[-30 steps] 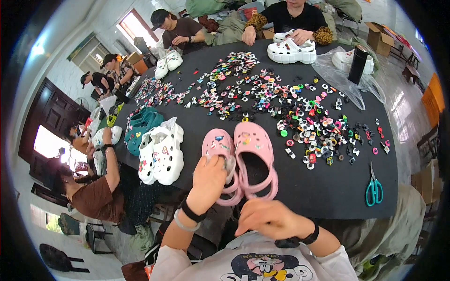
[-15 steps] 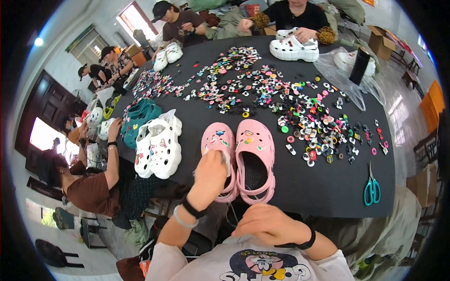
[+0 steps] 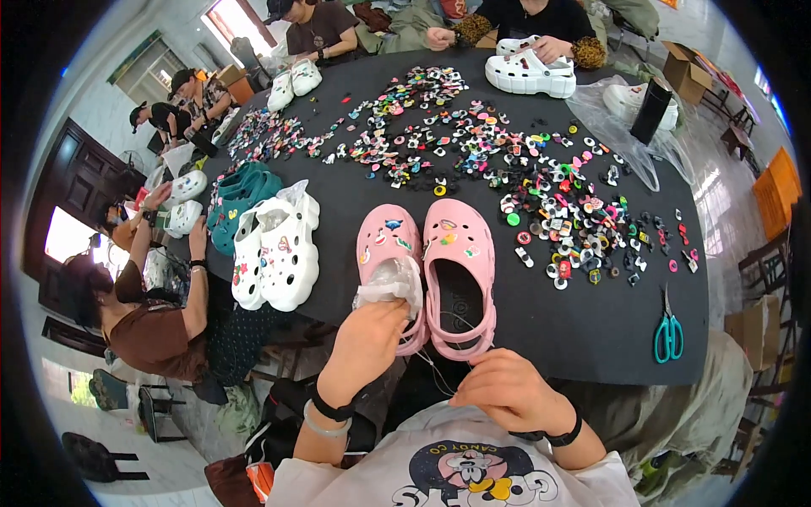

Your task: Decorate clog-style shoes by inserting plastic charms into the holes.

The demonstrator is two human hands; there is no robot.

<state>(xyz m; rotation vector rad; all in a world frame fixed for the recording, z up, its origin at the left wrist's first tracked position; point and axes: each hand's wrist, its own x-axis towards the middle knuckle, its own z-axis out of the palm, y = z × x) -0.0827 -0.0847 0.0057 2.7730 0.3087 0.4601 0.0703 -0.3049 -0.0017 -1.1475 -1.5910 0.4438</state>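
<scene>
Two pink clogs lie side by side at the near table edge, toes pointing away: the left clog (image 3: 388,241) and the right clog (image 3: 459,245), both dotted with small charms. My left hand (image 3: 365,342) grips crumpled translucent wrapping (image 3: 393,283) at the left clog's opening. Behind the right clog's heel strap is my right hand (image 3: 511,390), its fingers bent together. A thin pale cord (image 3: 435,372) runs between the left clog's heel and the right hand's fingertips; whether those fingers pinch it is hard to see.
Loose shoe charms (image 3: 557,211) spread over the black table (image 3: 574,338). Teal-handled scissors (image 3: 668,334) lie at right. White clogs (image 3: 291,266) and teal clogs (image 3: 241,207) stand at left. A black cylinder (image 3: 650,110) stands far right. Several people work around the table.
My left hand has drawn back toward me, and the wrapping now shows above the left clog's opening. My right hand has moved up and right, to the right clog's heel.
</scene>
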